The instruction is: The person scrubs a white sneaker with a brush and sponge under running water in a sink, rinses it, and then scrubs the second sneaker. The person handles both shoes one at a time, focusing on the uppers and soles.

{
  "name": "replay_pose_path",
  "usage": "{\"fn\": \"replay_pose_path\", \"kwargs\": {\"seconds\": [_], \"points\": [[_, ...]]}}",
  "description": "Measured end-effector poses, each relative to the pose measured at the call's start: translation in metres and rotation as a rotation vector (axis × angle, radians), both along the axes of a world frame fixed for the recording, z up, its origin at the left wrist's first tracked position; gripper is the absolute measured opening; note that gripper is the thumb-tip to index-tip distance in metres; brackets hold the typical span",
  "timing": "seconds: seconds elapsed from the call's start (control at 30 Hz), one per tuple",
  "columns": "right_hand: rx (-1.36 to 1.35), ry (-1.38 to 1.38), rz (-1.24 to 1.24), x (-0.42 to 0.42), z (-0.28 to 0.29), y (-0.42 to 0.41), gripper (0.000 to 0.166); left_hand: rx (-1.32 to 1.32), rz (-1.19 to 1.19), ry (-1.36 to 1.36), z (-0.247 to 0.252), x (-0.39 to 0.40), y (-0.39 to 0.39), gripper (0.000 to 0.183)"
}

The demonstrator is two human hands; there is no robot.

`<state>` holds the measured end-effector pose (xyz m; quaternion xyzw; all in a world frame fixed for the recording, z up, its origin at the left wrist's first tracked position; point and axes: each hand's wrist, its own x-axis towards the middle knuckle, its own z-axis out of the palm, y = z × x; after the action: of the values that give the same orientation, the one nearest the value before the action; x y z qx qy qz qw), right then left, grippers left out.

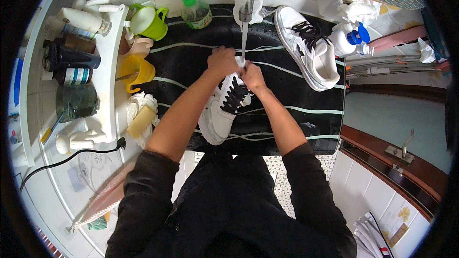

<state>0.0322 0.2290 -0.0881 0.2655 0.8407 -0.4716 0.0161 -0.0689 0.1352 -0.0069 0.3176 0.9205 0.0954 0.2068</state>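
A white sneaker with black laces point(218, 114) lies in the black, white-striped sink basin point(304, 111), its toe towards me and its heel under the faucet point(246, 13). Water runs from the spout onto the heel end. My left hand point(223, 61) grips the heel end from the left, its fingers curled. My right hand point(252, 76) holds the heel and collar from the right; its fingertips are partly hidden by the shoe and water. A second white sneaker point(304, 48) with black laces rests at the back right, apart from my hands.
At the left stand a green cup point(148, 23), a yellow mug point(138, 73) and a yellow soap bar point(141, 122) on a white cloth. A green-topped pump bottle point(196, 12) is at the back. White bottles with blue caps point(342, 41) stand right. A black plug point(121, 143) hangs left.
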Motion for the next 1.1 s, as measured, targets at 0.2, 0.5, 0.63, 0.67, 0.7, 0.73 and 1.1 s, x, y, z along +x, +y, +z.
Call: {"fn": "replay_pose_path", "kwargs": {"seconds": [0.2,0.5,0.63,0.67,0.7,0.73,1.1], "points": [[0.062,-0.08,-0.048,0.0,0.018,-0.005,0.041,0.133,-0.591,0.19,-0.033,-0.04,0.001,0.013],[0.099,-0.048,-0.017,-0.018,0.013,0.009,0.03,0.262,-0.501,0.158,-0.052,-0.038,0.008,0.015],[0.02,0.202,-0.119,-0.011,0.002,0.002,0.02,0.45,-0.366,-0.069,-0.063,-0.037,0.005,0.017],[-0.006,0.183,-0.15,-0.01,-0.002,0.002,0.018,0.444,-0.35,-0.086,-0.065,-0.036,0.005,0.018],[-0.036,0.167,-0.174,-0.01,-0.002,-0.001,0.016,0.402,-0.28,-0.102,-0.071,-0.036,0.002,0.017],[-0.014,0.182,-0.162,-0.009,-0.001,-0.002,0.017,0.359,-0.209,-0.117,-0.076,-0.036,0.002,0.016],[0.116,0.059,-0.128,-0.008,0.006,-0.008,0.034,0.001,-0.131,0.198,-0.018,-0.013,-0.003,0.035]]}}
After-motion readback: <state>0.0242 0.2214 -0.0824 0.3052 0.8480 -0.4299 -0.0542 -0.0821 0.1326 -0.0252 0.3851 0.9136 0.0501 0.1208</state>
